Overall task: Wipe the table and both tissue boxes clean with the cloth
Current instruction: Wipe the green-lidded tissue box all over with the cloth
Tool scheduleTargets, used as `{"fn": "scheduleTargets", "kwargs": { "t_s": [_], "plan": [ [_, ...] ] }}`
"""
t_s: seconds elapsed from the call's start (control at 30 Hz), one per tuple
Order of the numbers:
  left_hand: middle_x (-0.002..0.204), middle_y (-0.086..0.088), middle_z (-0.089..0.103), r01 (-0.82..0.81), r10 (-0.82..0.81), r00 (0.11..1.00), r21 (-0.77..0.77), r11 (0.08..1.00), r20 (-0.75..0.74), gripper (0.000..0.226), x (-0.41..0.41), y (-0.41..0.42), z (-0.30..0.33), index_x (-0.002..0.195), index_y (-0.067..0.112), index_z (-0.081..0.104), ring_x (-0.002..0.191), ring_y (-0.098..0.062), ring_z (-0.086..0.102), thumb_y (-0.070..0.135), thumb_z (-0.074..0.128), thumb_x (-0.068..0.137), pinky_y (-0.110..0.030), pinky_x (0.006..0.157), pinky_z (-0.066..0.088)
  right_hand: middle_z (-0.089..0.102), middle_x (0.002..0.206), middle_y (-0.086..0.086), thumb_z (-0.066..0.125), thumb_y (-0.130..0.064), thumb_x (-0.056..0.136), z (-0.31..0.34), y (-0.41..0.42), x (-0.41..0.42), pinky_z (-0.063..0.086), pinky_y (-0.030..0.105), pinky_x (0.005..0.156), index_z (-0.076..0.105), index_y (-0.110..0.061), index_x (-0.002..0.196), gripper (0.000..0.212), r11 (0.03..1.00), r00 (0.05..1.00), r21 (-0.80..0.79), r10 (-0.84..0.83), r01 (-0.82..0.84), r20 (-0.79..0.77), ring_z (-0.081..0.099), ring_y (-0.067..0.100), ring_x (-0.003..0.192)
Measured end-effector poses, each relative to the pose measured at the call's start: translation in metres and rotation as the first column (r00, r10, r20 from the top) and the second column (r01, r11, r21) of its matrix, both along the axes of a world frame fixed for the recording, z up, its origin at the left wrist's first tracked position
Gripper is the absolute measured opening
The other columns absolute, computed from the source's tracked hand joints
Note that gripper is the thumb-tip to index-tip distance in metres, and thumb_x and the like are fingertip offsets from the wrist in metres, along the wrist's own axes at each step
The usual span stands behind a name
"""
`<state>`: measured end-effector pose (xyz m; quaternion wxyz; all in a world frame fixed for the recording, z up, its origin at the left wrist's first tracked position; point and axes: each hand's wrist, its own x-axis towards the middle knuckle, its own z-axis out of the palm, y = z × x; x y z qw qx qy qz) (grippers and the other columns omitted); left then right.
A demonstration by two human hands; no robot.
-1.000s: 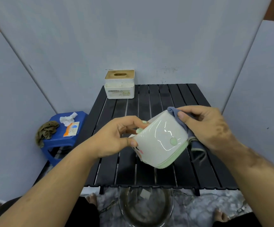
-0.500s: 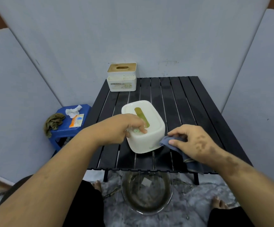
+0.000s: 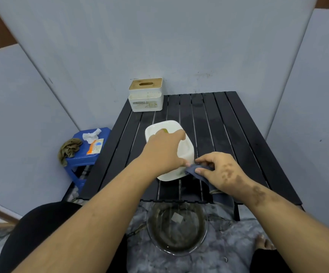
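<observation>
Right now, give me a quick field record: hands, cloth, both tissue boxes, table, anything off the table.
left hand: rests on top of the white tissue box, steadying it
right hand: pinches the blue cloth against the box's near corner
white tissue box: upright, near the table's front
wooden-lid tissue box: far left corner, untouched
table: black, slatted
off table: glass bowl on the floor in front; blue stool to the left with rag and packet
</observation>
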<state>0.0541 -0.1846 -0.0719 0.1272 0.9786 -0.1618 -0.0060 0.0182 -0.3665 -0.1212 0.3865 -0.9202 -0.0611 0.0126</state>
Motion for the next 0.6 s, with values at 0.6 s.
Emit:
{"fn": "scheduleTargets", "kwargs": {
  "t_s": [0.6],
  "plan": [
    [0.119, -0.011, 0.073, -0.050, -0.225, 0.950, -0.819, 0.571, -0.215, 0.049, 0.021, 0.087, -0.015, 0.124, 0.030, 0.067, 0.115, -0.028, 0.066, -0.004, 0.068, 0.089, -0.040, 0.098, 0.055, 0.057, 0.093, -0.011, 0.064, -0.029, 0.084, 0.019, 0.009, -0.022, 0.047, 0.025, 0.082, 0.070, -0.020, 0.114, 0.032, 0.993, 0.873, -0.008, 0.110, -0.121, 0.475, 0.057, 0.014, 0.091]
  ]
}}
